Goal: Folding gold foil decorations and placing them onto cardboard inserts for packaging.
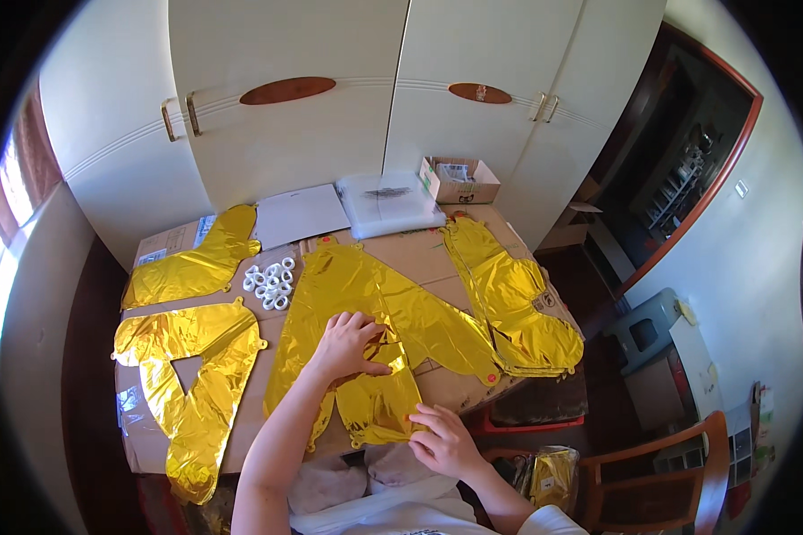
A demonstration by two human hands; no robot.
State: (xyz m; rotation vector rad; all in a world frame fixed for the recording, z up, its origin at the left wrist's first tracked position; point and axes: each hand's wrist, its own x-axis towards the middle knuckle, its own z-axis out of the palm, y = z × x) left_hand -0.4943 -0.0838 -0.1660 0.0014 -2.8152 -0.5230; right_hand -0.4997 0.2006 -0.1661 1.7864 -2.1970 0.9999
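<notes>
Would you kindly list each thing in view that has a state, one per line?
Left hand: flat on the centre gold foil balloon, which is deflated.
Right hand: pinching that balloon's lower edge.
Other gold foil balloons: deflated, lying flat.
Small cardboard box: open.
Wardrobe doors: shut.
White rings: loose, in a cluster.

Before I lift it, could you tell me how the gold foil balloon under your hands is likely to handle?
The gold foil balloon lies flat and creased on the table, so it probably flops and weighs little. Its glossy skin looks slippery, so it may slide when pushed. The left hand presses on it and the right hand touches its lower edge.
</notes>
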